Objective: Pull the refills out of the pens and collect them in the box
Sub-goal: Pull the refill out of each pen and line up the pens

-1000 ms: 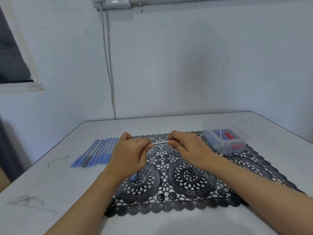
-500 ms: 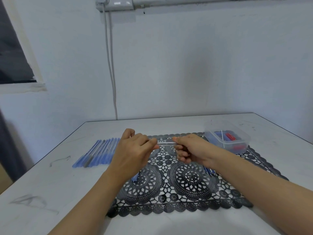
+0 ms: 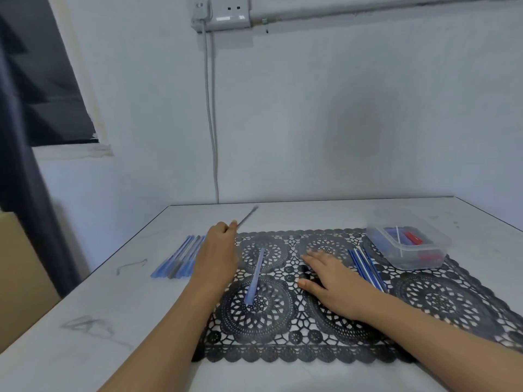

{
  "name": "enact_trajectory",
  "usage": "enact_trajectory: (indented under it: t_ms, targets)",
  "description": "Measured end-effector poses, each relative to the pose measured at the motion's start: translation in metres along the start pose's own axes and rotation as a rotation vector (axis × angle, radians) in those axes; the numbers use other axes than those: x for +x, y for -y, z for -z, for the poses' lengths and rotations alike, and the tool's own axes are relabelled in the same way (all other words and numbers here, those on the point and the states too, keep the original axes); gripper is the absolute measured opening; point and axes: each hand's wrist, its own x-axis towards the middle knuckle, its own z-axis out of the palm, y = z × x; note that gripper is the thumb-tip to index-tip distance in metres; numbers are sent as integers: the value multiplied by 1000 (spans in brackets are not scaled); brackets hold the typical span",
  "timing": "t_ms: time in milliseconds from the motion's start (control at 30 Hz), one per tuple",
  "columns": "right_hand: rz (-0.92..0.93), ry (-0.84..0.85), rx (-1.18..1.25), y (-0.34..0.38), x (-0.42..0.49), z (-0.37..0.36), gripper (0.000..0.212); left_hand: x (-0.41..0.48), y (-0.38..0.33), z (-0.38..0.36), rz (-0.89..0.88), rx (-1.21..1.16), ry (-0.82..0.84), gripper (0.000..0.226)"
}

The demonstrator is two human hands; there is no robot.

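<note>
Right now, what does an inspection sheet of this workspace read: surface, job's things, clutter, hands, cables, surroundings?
Surface: white table, faint marks on it; black lace mat laid on it.
Job's things: row of blue pens left of the mat; single blue pen on the mat; refills on the mat beside the clear box, which holds red and blue parts.
Clutter: nothing seen.
Hands: left hand pinches a thin stick, blurred, pen or refill unclear; right hand rests flat on the mat.
Cables: grey cable runs down the wall from a socket.
Surroundings: white wall; dark curtain at left.
</note>
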Motion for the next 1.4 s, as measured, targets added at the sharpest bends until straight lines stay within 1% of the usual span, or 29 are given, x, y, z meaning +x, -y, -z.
enact_trajectory:
  t_ms: [67,133,233,367,467,567,600,700,800,833,933,967,1033,1100,1200,1300,1400]
  targets:
    - [-5,36,-14,0,0,0,71,1,8,1,93,-45,-23,43]
    - [-13,46,-26,0,1,0,68,2,15,0,140,-60,-15,25]
    - [-18,49,-35,1,1,0,66,3,18,-4,197,-47,29,18]
    - [-20,48,-39,0,1,0,65,3,15,-10,250,-61,76,17]
    - [-17,51,-39,0,1,-1,67,1,14,-11,218,-43,84,17]
    - [-13,69,-33,1,1,0,84,0,15,-13,213,-26,80,17]
    - [-13,70,-36,1,2,0,84,0,16,-15,215,-15,78,18]
    - [-11,51,-41,1,2,-1,68,2,19,-19,219,20,87,19]
    - [-15,52,-41,1,2,-1,67,3,22,-21,186,83,63,15]
    - [-14,55,-38,1,2,0,71,2,23,-22,170,115,53,17]
    - [-11,57,-31,3,0,1,101,2,22,-18,127,193,27,28]
    - [-13,56,-30,3,0,1,107,1,19,-16,120,185,14,31]
    - [-13,53,-25,1,1,1,111,0,10,-11,104,120,6,37]
    - [-10,52,-28,1,1,0,114,-5,-2,-6,85,60,55,45]
    - [-11,48,-28,2,1,0,111,-11,-18,-1,55,87,131,51]
    - [-16,49,-29,3,1,1,108,-14,-28,2,53,147,187,51]
    - [-19,53,-26,3,2,0,95,-18,-34,0,30,174,222,37]
